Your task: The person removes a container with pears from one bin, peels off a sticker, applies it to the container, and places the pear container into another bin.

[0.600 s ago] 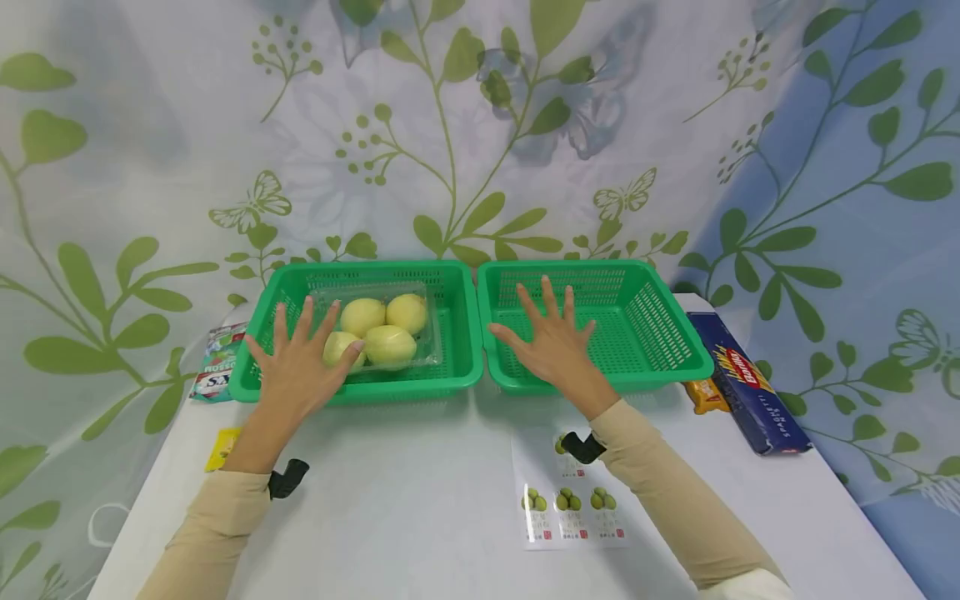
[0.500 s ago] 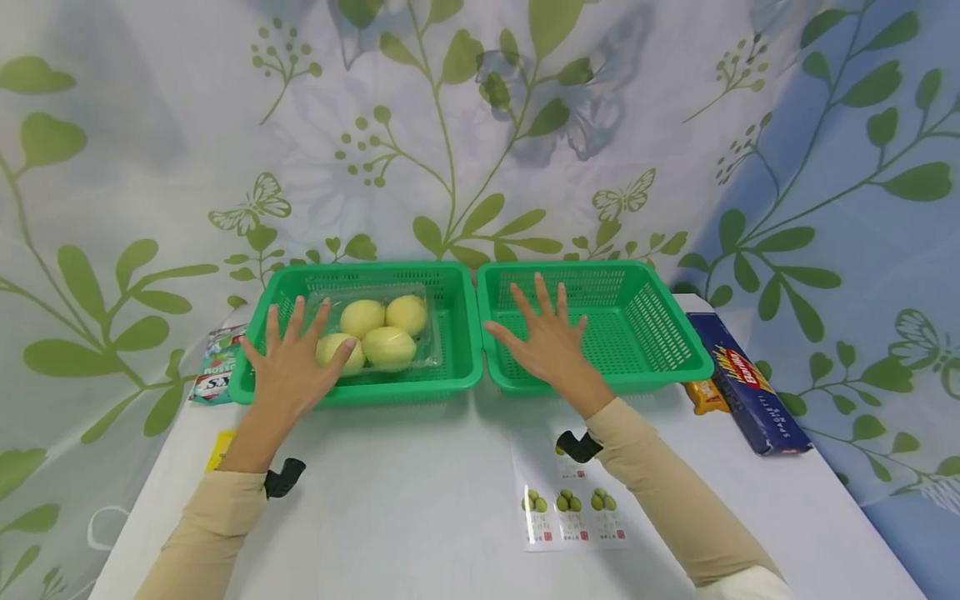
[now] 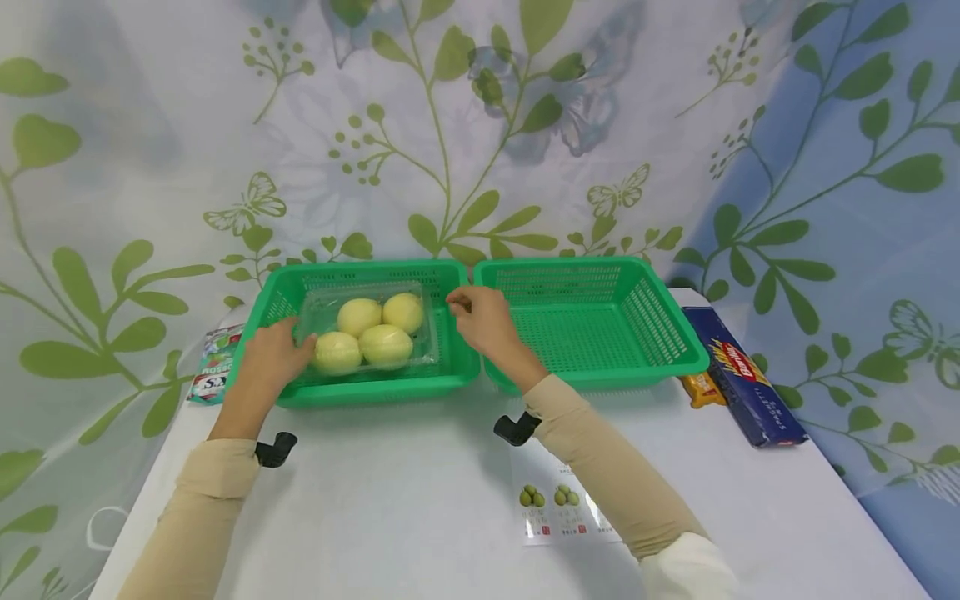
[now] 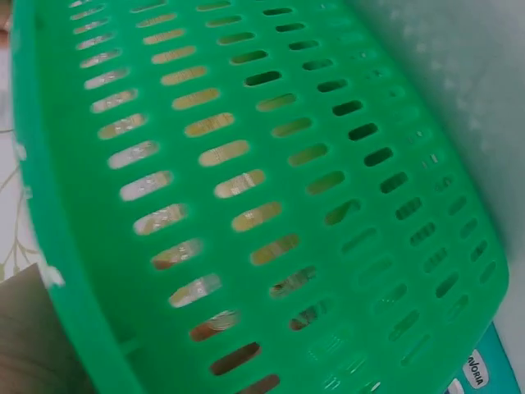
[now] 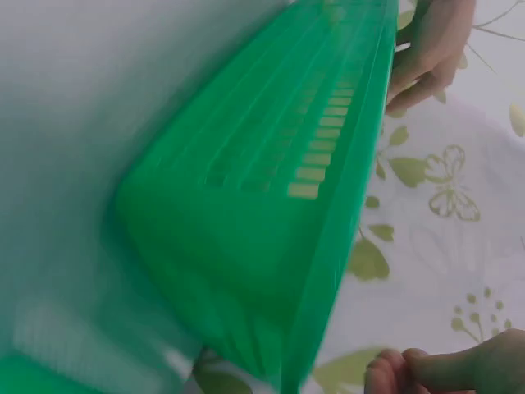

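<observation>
A clear plastic box (image 3: pixel 429 337) of several pale yellow oval fruits (image 3: pixel 386 344) lies in the left green basket (image 3: pixel 375 388). At the basket's left end, my left hand (image 3: pixel 270 354) bends its fingers near the box's edge, thumb beside the nearest fruit. The right wrist view shows that same left hand (image 5: pixel 435 49) over the far rim. My right hand (image 3: pixel 487 325) hovers where the two baskets meet, fingers curled and thumb near the fingertips. Nothing shows in my right hand (image 5: pixel 459 365) in the right wrist view, where it is apart from the rim.
The right green basket (image 3: pixel 592 333) stands beside the left one. A blue spaghetti box (image 3: pixel 742 375) and an orange packet (image 3: pixel 703 390) lie at the right; a teal packet (image 3: pixel 217 362) lies at the left. A sheet of fruit stickers (image 3: pixel 551 508) lies under my right forearm.
Both hands had fingers spread above the baskets. The left has lowered and bent its fingers at the left end; the right has moved left and curled its fingers.
</observation>
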A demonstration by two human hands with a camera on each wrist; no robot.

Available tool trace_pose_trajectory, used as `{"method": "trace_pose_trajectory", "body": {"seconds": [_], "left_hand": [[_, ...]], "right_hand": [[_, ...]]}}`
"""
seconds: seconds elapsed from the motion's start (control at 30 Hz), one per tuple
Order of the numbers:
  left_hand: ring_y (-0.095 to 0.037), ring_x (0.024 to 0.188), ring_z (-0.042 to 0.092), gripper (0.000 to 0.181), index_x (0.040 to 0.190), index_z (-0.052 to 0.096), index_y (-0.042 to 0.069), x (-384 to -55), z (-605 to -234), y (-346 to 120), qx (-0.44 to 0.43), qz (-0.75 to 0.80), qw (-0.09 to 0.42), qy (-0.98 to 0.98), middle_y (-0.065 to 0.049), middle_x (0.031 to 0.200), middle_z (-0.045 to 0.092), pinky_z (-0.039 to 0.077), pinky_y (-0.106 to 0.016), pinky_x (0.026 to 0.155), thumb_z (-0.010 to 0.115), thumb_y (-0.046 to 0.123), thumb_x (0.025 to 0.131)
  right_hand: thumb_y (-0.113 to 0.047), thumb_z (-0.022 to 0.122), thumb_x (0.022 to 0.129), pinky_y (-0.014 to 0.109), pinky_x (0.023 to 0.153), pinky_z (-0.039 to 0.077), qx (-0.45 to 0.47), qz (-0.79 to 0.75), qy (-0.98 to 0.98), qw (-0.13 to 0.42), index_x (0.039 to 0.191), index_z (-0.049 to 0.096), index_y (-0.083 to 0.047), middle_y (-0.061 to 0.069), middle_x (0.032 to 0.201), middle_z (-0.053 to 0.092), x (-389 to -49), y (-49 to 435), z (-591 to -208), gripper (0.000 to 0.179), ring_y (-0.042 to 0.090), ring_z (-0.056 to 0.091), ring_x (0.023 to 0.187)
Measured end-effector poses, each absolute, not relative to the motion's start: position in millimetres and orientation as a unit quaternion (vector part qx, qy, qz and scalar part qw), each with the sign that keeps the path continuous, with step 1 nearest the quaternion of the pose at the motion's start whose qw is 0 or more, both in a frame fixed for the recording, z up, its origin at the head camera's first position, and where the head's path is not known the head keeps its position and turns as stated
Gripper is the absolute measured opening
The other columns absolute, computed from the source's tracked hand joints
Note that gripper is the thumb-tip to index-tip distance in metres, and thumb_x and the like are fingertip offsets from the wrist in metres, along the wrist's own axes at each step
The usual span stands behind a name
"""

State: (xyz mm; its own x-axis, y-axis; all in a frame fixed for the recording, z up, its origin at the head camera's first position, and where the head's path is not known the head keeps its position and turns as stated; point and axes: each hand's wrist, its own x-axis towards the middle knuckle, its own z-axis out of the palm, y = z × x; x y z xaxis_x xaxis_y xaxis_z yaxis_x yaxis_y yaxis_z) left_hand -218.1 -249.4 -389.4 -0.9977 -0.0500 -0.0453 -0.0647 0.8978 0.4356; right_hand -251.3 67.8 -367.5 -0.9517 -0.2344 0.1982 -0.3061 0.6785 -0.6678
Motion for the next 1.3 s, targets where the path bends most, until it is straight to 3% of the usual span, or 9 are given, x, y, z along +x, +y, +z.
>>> {"method": "trace_pose_trajectory", "body": {"seconds": [0.2,0.4,0.57,0.67,0.77,0.9,1.07,1.13,1.3], "left_hand": [[-0.059,0.118,0.053,0.062,0.147,0.038,-0.014,-223,-389,-252,-0.032,0.223,0.021,0.974,-0.042,0.141,0.045,0.053,-0.063,0.085,0.048,0.029,0.103],[-0.06,0.122,0.049,0.06,0.141,0.043,-0.017,-227,-389,-255,-0.043,0.219,0.026,0.974,-0.043,0.139,0.046,0.052,-0.065,0.091,0.047,0.029,0.103],[-0.041,0.082,0.064,0.055,0.135,0.05,-0.018,-228,-387,-255,-0.048,0.218,0.027,0.974,-0.042,0.131,0.054,0.051,-0.041,0.06,0.047,0.026,0.103],[-0.023,0.057,0.052,0.053,0.135,0.051,-0.017,-229,-386,-255,-0.049,0.221,0.029,0.974,-0.041,0.124,0.058,0.042,-0.031,0.05,0.046,0.025,0.104],[-0.013,0.046,0.039,0.052,0.136,0.051,-0.017,-230,-386,-253,-0.053,0.229,0.034,0.971,-0.037,0.109,0.064,0.038,-0.029,0.046,0.046,0.024,0.104],[-0.012,0.045,0.038,0.053,0.137,0.05,-0.016,-232,-386,-256,-0.056,0.241,0.042,0.968,-0.033,0.102,0.067,0.039,-0.028,0.046,0.047,0.024,0.103],[-0.026,0.059,0.067,0.056,0.142,0.045,-0.014,-236,-386,-260,-0.06,0.25,0.078,0.963,-0.04,0.131,0.055,0.053,-0.031,0.051,0.044,0.026,0.104],[-0.032,0.07,0.073,0.058,0.145,0.041,-0.014,-238,-386,-261,-0.063,0.251,0.098,0.961,-0.042,0.141,0.045,0.057,-0.034,0.056,0.042,0.028,0.105],[-0.035,0.076,0.073,0.063,0.149,0.034,-0.013,-240,-384,-262,-0.057,0.256,0.126,0.957,-0.044,0.149,0.033,0.061,-0.04,0.064,0.037,0.033,0.107]], "right_hand": [[-0.02,0.058,0.103,0.043,0.088,0.058,0.114,0.41,-0.905,0.026,0.119,0.073,-0.009,0.008,0.114,0.074,-259,39,-374,0.024,0.026,0.068,0.106],[-0.021,0.059,0.102,0.041,0.086,0.06,0.077,0.415,-0.906,0.024,0.117,0.073,-0.008,0.009,0.118,0.073,-267,18,-382,0.024,0.026,0.069,0.105],[-0.025,0.059,0.102,0.041,0.089,0.059,0.044,0.42,-0.906,0.0,0.129,0.066,-0.006,0.013,0.131,0.066,-269,6,-384,0.034,0.027,0.067,0.109],[-0.027,0.058,0.103,0.034,0.07,0.056,0.029,0.436,-0.899,-0.019,0.135,0.06,-0.005,0.015,0.13,0.066,-270,2,-385,0.039,0.022,0.066,0.085],[-0.027,0.057,0.103,0.028,0.058,0.046,0.02,0.448,-0.893,-0.032,0.14,0.056,-0.003,0.016,0.128,0.066,-271,2,-386,0.044,0.017,0.056,0.067],[-0.026,0.057,0.103,0.03,0.064,0.047,0.017,0.448,-0.893,-0.04,0.142,0.053,0.0,0.018,0.136,0.062,-273,1,-390,0.047,0.019,0.058,0.076],[-0.027,0.057,0.103,0.041,0.086,0.056,0.013,0.438,-0.897,-0.054,0.144,0.051,0.0,0.018,0.144,0.056,-275,0,-396,0.05,0.031,0.064,0.111],[-0.027,0.056,0.103,0.041,0.088,0.056,0.01,0.433,-0.9,-0.058,0.145,0.05,0.0,0.018,0.144,0.056,-275,0,-399,0.049,0.031,0.063,0.114],[-0.024,0.052,0.104,0.033,0.064,0.046,0.002,0.432,-0.899,-0.073,0.146,0.048,-0.001,0.018,0.136,0.06,-278,0,-405,0.048,0.021,0.054,0.071]]}}
